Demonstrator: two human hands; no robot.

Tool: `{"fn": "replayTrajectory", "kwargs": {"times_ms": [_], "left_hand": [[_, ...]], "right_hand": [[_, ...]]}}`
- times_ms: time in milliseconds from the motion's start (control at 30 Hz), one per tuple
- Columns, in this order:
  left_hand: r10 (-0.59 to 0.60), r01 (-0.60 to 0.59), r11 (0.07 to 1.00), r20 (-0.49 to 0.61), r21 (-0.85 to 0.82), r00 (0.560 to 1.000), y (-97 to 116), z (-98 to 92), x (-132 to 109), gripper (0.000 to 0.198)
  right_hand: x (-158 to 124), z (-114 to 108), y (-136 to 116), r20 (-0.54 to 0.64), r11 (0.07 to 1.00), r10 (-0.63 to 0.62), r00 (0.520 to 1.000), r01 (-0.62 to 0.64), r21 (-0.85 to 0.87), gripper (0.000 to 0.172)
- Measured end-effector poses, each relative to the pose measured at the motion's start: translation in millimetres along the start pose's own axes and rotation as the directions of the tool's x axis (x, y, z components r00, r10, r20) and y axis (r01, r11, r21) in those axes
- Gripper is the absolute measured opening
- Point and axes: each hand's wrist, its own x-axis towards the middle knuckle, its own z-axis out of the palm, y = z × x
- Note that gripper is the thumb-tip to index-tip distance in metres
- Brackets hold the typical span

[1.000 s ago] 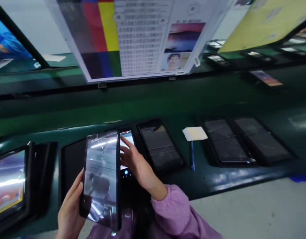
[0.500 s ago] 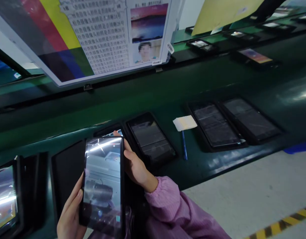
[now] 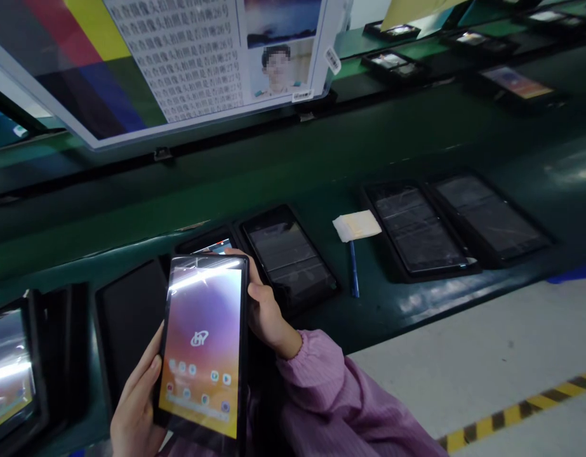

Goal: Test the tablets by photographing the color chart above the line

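Observation:
A black tablet (image 3: 202, 349) is held up in front of me between both hands, its screen lit with a purple and orange home page and rows of icons. My left hand (image 3: 139, 393) grips its lower left edge, thumb along the side. At the upper right edge, my right hand (image 3: 266, 311) clasps the frame, part of its fingers hidden behind the tablet. Just behind it lies another tablet (image 3: 211, 244) with a lit strip of screen showing. Right of that rests a dark-screened tablet (image 3: 293, 254), close to my right hand.
Two dark tablets (image 3: 419, 225) lie farther right. Between them and my hand are a whitish pad (image 3: 357, 226) and a blue stick (image 3: 353, 270). A black case (image 3: 131, 324) and a lit tablet (image 3: 9, 368) are at left. A printed chart (image 3: 188, 63) stands behind; more devices line the back.
The held tablet's screen has switched from a live camera picture to the home page with icons. The tablet and both hands sit slightly farther right in view; the grip is the same.

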Motion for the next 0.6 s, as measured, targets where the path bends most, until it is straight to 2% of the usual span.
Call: {"fn": "replayTrajectory", "kwargs": {"times_ms": [67,167,200,233,300,400,500,600], "left_hand": [[-0.017,0.017,1.000,0.011,0.012,1.000,-2,-2.6,0,0.048],[-0.193,0.200,0.978,0.093,-0.066,0.977,-1,-4.3,-1,0.062],[-0.211,0.219,0.973,0.103,-0.070,0.972,-1,-4.5,-1,0.063],[-0.184,0.189,0.981,0.097,-0.046,0.978,-1,-4.9,-1,0.061],[-0.030,0.025,0.997,0.065,0.069,0.997,-4,-6.5,0,0.052],[0.214,-0.225,0.937,0.072,0.267,0.974,-11,-10.5,2,0.046],[0.300,-0.317,0.895,0.103,0.314,0.948,-18,-13.4,3,0.047],[0.321,-0.341,0.890,0.115,0.303,0.940,-21,-14.7,3,0.046]], "right_hand": [[0,2,-2,0.005,1.000,0.006,1.000,-0.006,0.014,0.057],[0,4,-4,0.016,0.999,-0.005,1.000,0.004,0.033,0.056],[-1,5,-5,0.020,0.999,-0.010,1.000,0.010,0.033,0.055],[-1,5,-5,0.022,0.999,-0.014,1.000,0.014,0.029,0.054],[-2,6,-6,0.023,1.000,-0.012,1.000,0.012,0.003,0.055],[-5,6,-7,0.048,1.000,-0.018,0.999,0.018,0.006,0.054],[-7,7,-7,0.058,0.998,-0.024,0.998,0.020,0.056,0.052],[-9,9,-7,0.026,0.998,0.008,1.000,-0.009,0.062,0.056]]}}
